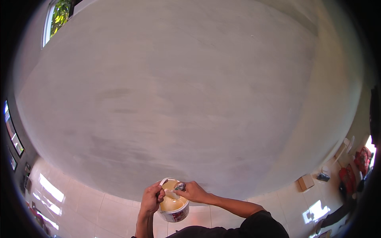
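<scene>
A white bucket with coloured print on its side hangs in front of me at the bottom middle, its inside coated in cream-yellow paint. My left hand is closed at its left rim, where a white strip like a handle sticks up from the fist. Over the right side of the opening, my right hand grips a small tool with a shiny grey rounded end. A whitish flat piece lies below those fingers, inside the bucket; I cannot tell whether it belongs to the tool.
A wide wall with patchy grey areas rises ahead. Glossy pale tiles cover the floor. At right stand a cardboard box, a small dark box and red items. A window is at upper left.
</scene>
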A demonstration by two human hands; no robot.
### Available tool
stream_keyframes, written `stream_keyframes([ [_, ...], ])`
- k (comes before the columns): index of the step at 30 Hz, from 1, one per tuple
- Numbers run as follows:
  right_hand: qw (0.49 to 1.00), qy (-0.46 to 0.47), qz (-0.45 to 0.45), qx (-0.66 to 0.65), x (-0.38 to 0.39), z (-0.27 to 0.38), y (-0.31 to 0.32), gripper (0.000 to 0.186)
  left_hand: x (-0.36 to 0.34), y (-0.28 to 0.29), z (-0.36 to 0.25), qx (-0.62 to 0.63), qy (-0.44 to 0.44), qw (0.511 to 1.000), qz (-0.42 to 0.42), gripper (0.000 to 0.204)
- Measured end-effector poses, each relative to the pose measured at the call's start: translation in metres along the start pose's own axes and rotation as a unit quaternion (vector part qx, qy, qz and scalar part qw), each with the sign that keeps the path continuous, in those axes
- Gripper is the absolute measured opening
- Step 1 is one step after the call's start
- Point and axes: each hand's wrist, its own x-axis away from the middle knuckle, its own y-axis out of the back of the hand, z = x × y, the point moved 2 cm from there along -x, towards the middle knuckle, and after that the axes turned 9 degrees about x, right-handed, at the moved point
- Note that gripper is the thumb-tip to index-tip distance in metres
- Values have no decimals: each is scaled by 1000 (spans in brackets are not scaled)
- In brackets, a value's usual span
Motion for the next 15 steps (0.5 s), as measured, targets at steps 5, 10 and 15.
stream_keyframes([
  [5, 937, -41, 59, -341, -5, -17, -36, 27, -2, -4, -4, -19, 0, 1000, 9, 37],
  [10, 941, -42, 31, -336, -8, -19, -39, 27, -4, -5, -6, -19, -4, 1000, 12, 36],
  [15, 1000, 11, -16, -13, -15, -20, -30, 26, -2, 4, -6, -15, 19, 1000, -5, 34],
])
